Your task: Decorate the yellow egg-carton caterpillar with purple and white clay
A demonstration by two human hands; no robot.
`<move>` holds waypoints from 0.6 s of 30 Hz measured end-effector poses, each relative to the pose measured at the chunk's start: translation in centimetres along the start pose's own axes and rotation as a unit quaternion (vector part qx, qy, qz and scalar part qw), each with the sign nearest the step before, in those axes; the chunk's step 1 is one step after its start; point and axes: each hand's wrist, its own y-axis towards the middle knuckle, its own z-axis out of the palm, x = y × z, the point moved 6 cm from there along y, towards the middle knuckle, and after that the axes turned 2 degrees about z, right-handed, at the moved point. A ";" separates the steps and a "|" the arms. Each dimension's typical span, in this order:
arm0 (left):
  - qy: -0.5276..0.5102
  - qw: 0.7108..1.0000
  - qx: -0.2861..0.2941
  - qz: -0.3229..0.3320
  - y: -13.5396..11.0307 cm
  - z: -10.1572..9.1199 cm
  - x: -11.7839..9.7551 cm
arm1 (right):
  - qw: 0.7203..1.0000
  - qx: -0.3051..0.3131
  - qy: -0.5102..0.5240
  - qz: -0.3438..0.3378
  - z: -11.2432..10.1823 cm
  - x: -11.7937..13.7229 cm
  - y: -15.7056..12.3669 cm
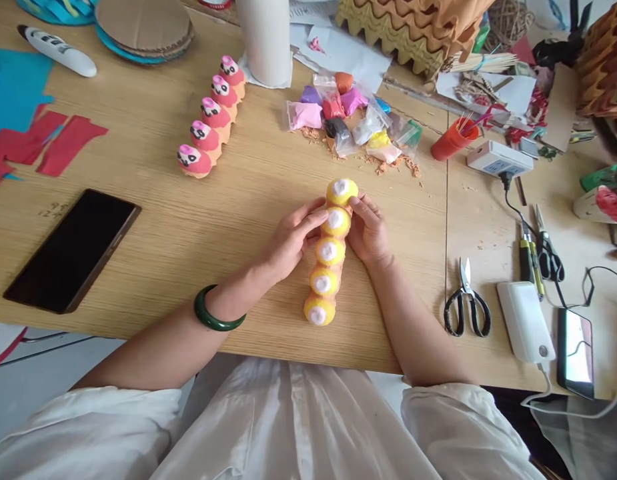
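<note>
Between my hands is an egg-carton strip [330, 251], a row of several bumps capped in yellow clay, each with a white patch on top. My left hand [295, 237] pinches its left side near the second bump from the far end. On the opposite side, my right hand [369, 230] grips the strip by the farthest bump, thumb on the yellow clay. The strip's near end points towards me, over the table's front part. Fingers under the strip are partly hidden. A similar strip with red-pink decorated bumps [204, 135] stands farther off to the left.
Bags of coloured clay [333, 107] lie beyond my hands among orange crumbs. To the right are black-handled scissors [467, 303], a white power bank [525, 323], a power strip [499, 157] and a red cup [454, 139]. A dark phone [73, 250] lies left.
</note>
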 end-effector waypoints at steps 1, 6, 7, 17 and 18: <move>0.002 1.000 0.010 0.001 -0.1 0.2 -0.1 | 1.000 0.006 -0.006 0.000 0.1 0.0 -0.1; 0.029 0.999 0.020 0.000 -0.5 0.4 0.1 | 0.999 0.034 -0.037 -0.009 0.6 0.1 -0.2; 0.033 0.999 0.011 0.010 -0.6 0.2 0.0 | 0.998 0.039 -0.041 -0.010 0.6 0.1 -0.2; 0.015 1.000 0.020 0.011 -0.4 0.1 -0.2 | 0.992 0.045 -0.113 -0.038 0.5 -0.4 -0.3; 0.013 1.000 0.015 0.019 -0.5 0.0 -0.2 | 0.991 0.043 -0.118 -0.038 0.4 -0.4 -0.3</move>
